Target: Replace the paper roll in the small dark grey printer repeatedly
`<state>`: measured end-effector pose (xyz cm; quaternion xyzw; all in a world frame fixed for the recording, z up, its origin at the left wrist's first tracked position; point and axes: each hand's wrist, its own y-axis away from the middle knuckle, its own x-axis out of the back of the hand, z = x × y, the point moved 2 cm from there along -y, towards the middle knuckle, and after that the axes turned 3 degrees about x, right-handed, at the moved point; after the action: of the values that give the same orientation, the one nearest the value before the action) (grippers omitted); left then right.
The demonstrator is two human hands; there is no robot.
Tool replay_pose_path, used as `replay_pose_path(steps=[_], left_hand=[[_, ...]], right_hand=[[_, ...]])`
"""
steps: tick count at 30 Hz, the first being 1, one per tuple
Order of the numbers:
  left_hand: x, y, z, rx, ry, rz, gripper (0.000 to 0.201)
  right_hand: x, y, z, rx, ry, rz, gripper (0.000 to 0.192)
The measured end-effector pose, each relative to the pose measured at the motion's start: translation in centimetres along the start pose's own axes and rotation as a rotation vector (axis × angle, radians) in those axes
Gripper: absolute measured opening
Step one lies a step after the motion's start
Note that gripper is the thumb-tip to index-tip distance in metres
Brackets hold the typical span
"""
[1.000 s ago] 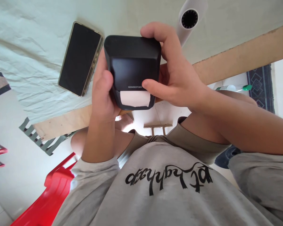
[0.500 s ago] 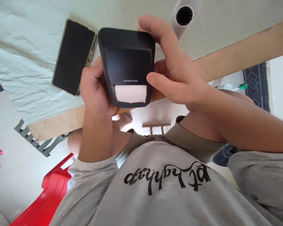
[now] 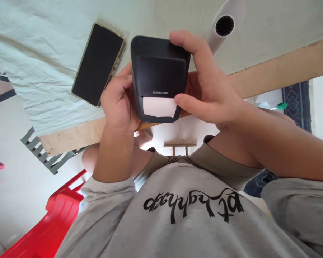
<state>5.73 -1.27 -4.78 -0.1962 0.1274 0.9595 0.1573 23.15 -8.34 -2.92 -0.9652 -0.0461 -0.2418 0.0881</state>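
Head view: we are gripping the black label printer (image 3: 160,71) in both hands, left hand (image 3: 118,102) clamped on its side, right hand (image 3: 207,89) wrapped over top, thumb now touching the white label (image 3: 159,107). We are shifting it rightward, above the surface (image 3: 43,79), beside the phone (image 3: 98,64).
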Motion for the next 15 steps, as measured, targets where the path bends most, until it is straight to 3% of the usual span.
replay_pose_path(steps=[6,11,15], left_hand=[[-1.1,0.4,0.4,-0.002,0.029,-0.088,0.024],[-0.9,0.6,0.1,-0.066,-0.003,-0.2,0.025],[0.1,0.3,-0.7,-0.086,-0.102,-0.154,0.034]], right_hand=[[1.1,-0.6,-1.6,0.175,0.264,-0.007,0.067],[2.4,-0.6,-2.7,0.303,0.493,0.199,0.055],[2.4,-1.0,-3.1,0.234,0.378,0.338,0.026]])
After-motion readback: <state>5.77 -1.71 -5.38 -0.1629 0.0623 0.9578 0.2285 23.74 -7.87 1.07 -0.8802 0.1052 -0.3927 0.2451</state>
